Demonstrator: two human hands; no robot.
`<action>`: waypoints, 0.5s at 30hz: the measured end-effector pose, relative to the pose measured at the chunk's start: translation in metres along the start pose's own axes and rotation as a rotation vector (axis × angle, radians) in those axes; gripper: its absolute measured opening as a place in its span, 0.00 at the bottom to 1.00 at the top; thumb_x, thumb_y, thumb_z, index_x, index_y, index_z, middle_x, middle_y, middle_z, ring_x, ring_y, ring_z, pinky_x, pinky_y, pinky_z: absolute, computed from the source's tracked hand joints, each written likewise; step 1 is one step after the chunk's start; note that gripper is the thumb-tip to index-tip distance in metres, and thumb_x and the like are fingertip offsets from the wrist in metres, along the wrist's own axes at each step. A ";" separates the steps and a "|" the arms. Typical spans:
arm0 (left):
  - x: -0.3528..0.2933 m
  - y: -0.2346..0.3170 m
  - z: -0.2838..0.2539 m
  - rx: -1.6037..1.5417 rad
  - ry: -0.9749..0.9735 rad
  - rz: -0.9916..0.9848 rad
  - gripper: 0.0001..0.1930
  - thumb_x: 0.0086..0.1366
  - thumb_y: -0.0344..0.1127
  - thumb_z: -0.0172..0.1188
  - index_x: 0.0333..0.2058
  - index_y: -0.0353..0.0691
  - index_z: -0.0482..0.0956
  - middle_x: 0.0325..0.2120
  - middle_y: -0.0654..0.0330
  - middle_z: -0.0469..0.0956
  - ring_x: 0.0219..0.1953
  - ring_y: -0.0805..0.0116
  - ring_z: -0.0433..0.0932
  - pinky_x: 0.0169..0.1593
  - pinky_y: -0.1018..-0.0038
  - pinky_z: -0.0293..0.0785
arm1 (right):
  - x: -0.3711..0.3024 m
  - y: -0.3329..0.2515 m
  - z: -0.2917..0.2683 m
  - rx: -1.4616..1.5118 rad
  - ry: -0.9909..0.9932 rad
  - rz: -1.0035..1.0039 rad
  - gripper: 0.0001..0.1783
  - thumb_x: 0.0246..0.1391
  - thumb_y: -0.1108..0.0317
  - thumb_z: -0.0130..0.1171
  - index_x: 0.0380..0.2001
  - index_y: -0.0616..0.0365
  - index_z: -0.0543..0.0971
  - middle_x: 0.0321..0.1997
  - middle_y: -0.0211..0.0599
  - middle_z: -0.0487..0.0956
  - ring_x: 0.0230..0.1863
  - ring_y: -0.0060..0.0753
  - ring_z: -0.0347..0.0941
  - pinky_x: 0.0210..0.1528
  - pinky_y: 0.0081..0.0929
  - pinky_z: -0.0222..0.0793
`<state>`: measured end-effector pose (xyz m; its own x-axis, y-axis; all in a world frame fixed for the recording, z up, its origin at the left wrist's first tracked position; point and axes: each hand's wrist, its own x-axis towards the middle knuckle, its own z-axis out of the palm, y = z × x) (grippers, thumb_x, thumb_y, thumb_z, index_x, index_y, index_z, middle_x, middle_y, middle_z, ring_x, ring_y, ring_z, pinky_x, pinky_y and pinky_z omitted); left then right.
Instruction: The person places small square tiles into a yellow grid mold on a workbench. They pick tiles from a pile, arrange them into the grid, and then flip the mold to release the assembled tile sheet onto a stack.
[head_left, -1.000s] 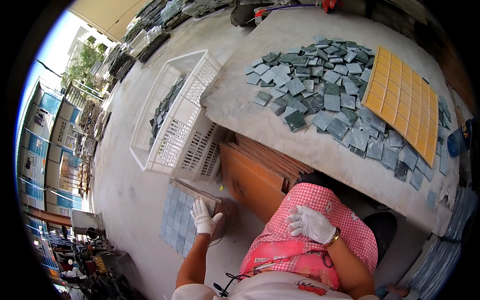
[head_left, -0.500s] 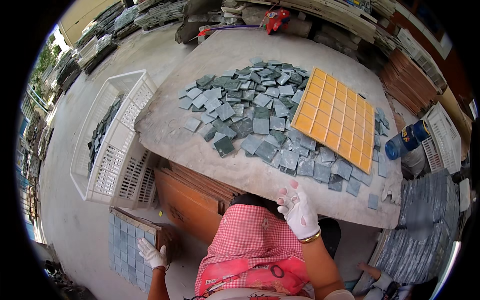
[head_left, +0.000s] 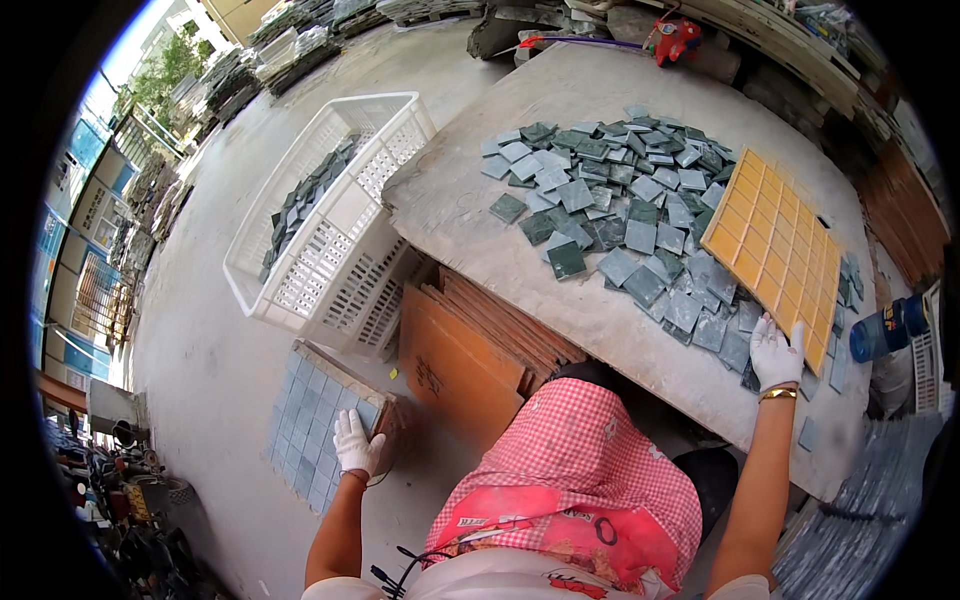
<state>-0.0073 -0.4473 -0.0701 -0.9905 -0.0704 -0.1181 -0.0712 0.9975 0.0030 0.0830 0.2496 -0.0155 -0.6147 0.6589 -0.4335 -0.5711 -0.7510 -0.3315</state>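
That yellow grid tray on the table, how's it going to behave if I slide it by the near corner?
The yellow grid tray looks flat and rigid, so it should slide as one piece. The right hand rests at its near corner. Loose grey-green tiles crowd its edge, so pushing probably shoves some along.

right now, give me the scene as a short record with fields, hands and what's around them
left hand: white-gloved left hand resting on the edge of a blue tile sheet on the floor
right hand: white-gloved right hand on the lower corner of the yellow grid tray
table: grey stone table with a spread of loose grey-green tiles
crate: white plastic crate beside the table, holding some dark tiles
under table: brown boards leaning
far right: blue bottle
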 end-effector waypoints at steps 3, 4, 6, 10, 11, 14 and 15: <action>-0.002 0.032 -0.004 -0.165 0.083 0.090 0.38 0.51 0.41 0.65 0.59 0.37 0.61 0.63 0.42 0.53 0.63 0.43 0.55 0.63 0.59 0.55 | 0.006 -0.016 0.020 -0.059 0.073 0.059 0.26 0.49 0.49 0.64 0.41 0.60 0.73 0.37 0.35 0.75 0.36 0.36 0.71 0.33 0.28 0.75; -0.002 0.051 -0.006 -0.283 0.076 0.125 0.36 0.51 0.38 0.65 0.59 0.38 0.62 0.63 0.42 0.53 0.63 0.43 0.56 0.62 0.61 0.58 | 0.014 -0.029 0.024 -0.103 0.002 0.059 0.21 0.52 0.52 0.62 0.39 0.57 0.74 0.34 0.34 0.75 0.34 0.36 0.71 0.31 0.28 0.74; -0.002 0.096 -0.024 -0.480 0.086 0.232 0.33 0.52 0.32 0.64 0.58 0.39 0.63 0.63 0.42 0.54 0.61 0.46 0.60 0.60 0.64 0.62 | 0.027 -0.060 0.032 -0.154 -0.062 0.101 0.14 0.54 0.61 0.60 0.38 0.57 0.73 0.33 0.33 0.76 0.33 0.35 0.73 0.30 0.29 0.74; -0.017 0.170 -0.066 -0.785 0.009 0.480 0.30 0.56 0.31 0.60 0.58 0.34 0.63 0.59 0.46 0.62 0.61 0.51 0.63 0.62 0.66 0.60 | -0.047 -0.011 0.076 -0.287 -0.117 -0.012 0.14 0.53 0.65 0.60 0.41 0.58 0.71 0.34 0.37 0.75 0.34 0.34 0.73 0.29 0.24 0.74; -0.024 0.203 -0.076 -1.292 -0.291 0.372 0.29 0.59 0.32 0.59 0.58 0.31 0.61 0.58 0.48 0.63 0.60 0.55 0.64 0.62 0.67 0.59 | -0.070 -0.005 0.065 -0.296 -0.146 -0.071 0.13 0.54 0.66 0.58 0.41 0.58 0.71 0.35 0.38 0.76 0.34 0.34 0.73 0.28 0.24 0.73; -0.030 0.265 -0.102 -1.827 -0.954 0.386 0.32 0.68 0.44 0.49 0.63 0.33 0.51 0.59 0.49 0.60 0.59 0.55 0.65 0.57 0.61 0.68 | -0.145 0.026 0.030 -0.359 -0.182 -0.193 0.12 0.55 0.66 0.56 0.39 0.61 0.72 0.35 0.39 0.77 0.31 0.32 0.73 0.29 0.27 0.69; -0.023 0.281 -0.100 -1.889 -1.182 0.320 0.34 0.68 0.49 0.47 0.64 0.35 0.49 0.60 0.49 0.60 0.59 0.54 0.64 0.57 0.59 0.68 | -0.168 0.034 0.012 -0.418 -0.191 -0.213 0.15 0.54 0.68 0.57 0.43 0.61 0.69 0.40 0.39 0.75 0.37 0.32 0.71 0.35 0.28 0.67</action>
<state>-0.0158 -0.1669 0.0332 -0.5471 0.7920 -0.2709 -0.6794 -0.2311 0.6964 0.1605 0.1141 0.0557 -0.6193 0.7661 -0.1719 -0.4519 -0.5268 -0.7199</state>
